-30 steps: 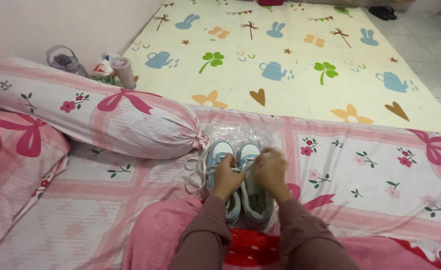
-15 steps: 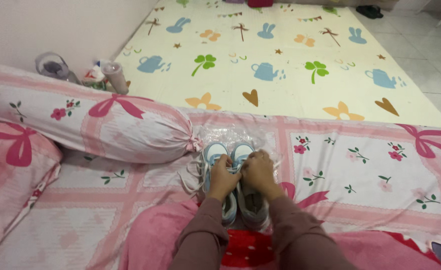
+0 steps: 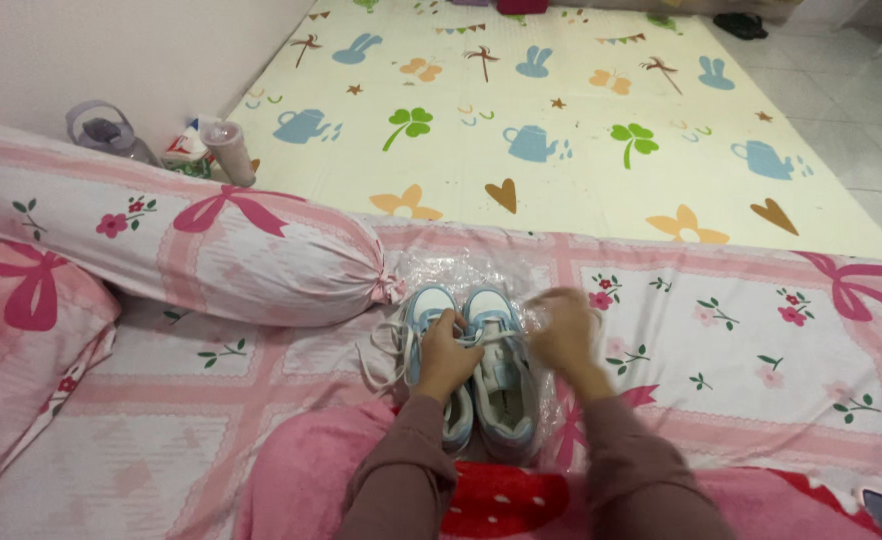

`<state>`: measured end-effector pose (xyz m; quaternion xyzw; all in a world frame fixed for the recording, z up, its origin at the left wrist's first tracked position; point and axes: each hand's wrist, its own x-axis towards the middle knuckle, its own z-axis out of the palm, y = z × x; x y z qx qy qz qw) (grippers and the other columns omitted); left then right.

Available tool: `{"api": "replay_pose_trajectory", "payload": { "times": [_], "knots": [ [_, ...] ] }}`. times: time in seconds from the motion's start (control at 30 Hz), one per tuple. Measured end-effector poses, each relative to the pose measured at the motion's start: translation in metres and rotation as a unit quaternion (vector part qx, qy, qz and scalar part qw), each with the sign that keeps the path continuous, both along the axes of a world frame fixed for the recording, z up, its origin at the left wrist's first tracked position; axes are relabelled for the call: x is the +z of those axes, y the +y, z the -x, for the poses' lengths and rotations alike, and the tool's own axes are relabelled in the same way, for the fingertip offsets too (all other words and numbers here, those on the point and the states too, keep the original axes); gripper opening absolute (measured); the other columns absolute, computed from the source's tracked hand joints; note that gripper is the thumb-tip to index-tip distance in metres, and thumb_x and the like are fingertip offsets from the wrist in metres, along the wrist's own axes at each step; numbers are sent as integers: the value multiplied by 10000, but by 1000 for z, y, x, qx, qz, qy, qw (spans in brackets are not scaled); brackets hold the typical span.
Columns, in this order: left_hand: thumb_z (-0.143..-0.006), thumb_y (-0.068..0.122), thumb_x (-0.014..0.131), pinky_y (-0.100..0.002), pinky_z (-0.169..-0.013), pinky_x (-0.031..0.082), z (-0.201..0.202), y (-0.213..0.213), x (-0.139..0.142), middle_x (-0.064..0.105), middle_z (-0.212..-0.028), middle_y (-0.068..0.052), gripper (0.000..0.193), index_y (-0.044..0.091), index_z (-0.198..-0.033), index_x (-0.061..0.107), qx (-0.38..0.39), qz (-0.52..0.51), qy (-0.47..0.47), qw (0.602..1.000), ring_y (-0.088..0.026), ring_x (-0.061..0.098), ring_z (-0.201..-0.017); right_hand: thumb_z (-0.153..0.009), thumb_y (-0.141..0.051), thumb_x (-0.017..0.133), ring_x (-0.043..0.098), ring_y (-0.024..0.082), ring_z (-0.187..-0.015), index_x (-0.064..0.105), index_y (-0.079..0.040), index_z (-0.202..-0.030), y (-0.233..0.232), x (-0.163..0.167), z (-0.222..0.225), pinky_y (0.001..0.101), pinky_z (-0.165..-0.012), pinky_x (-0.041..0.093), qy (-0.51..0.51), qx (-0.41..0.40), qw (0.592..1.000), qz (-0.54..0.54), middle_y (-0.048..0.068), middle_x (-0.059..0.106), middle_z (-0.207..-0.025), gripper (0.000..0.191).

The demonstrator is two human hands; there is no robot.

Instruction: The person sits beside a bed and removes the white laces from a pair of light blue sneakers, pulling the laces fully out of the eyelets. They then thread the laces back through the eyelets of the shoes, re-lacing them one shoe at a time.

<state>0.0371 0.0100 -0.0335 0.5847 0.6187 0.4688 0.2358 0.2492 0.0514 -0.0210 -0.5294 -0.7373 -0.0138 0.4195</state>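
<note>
A pair of small white and light-blue sneakers (image 3: pixel 496 375) lies side by side on a clear plastic bag (image 3: pixel 481 268) on the pink flowered bedsheet (image 3: pixel 741 350), toes pointing away from me. My left hand (image 3: pixel 445 355) rests on the left shoe and pinches a white lace (image 3: pixel 386 362) over its tongue. My right hand (image 3: pixel 567 335) is blurred, raised just right of the right shoe, fingers closed on a lace end. Loose lace loops spill to the left of the shoes.
A long pink bolster pillow (image 3: pixel 191 245) lies left of the shoes, with a pink pillow (image 3: pixel 21 340) nearer me. Beyond the bed spreads a cream play mat (image 3: pixel 561 120) with cartoon prints. A clear bottle (image 3: pixel 106 130) and a cup (image 3: pixel 231 152) stand by the wall.
The view has shifted slightly. My right hand has pulled away from the shoes to the right with the lace; my left hand stays on the left shoe.
</note>
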Motion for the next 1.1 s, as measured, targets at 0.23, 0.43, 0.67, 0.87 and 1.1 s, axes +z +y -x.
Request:
{"api": "replay_pose_trajectory", "payload": {
  "times": [0.23,0.43,0.67,0.87,1.1],
  "knots": [
    [-645,176,857,-451,-757,522,2,-1,3,644,-901,-144,431,70,-952,574,1,-11,24,1000,-338,654,-861,-761,-158,730,646,262,-1126,768,-145,-769,-2,-7,32,475,-938,525,-147,-18,988,45,54,722,-1106,41],
    [-653,141,829,-460,-796,515,-2,-5,6,635,-988,-168,451,76,-1024,580,-17,-6,23,1000,-362,631,-937,-721,-239,806,548,436,-1130,755,-112,-1008,22,31,-72,696,-929,374,-190,-203,912,302,177,639,-1192,318],
    [-657,180,887,-462,-826,524,-5,-12,6,645,-1036,-183,540,59,-1077,572,-9,-27,8,1000,-369,638,-969,-728,-180,822,653,424,-1022,717,-48,-995,33,2,33,480,-903,526,-54,113,980,152,216,673,-1089,316],
    [-660,139,877,-478,-870,511,-6,-15,7,634,-1087,-213,574,52,-1135,567,-17,-7,12,1000,-405,618,-1031,-880,-161,694,684,370,-961,692,-86,-886,39,16,61,495,-867,533,-191,34,967,167,155,697,-983,75],
    [-656,194,903,-495,-904,499,-9,-24,32,577,-1195,-260,732,-1,-1238,505,-16,-12,25,999,-453,576,-1099,-987,-181,670,702,208,-679,679,-29,-925,62,175,61,361,-634,568,109,96,985,96,118,726,-773,165]
  ]
}}
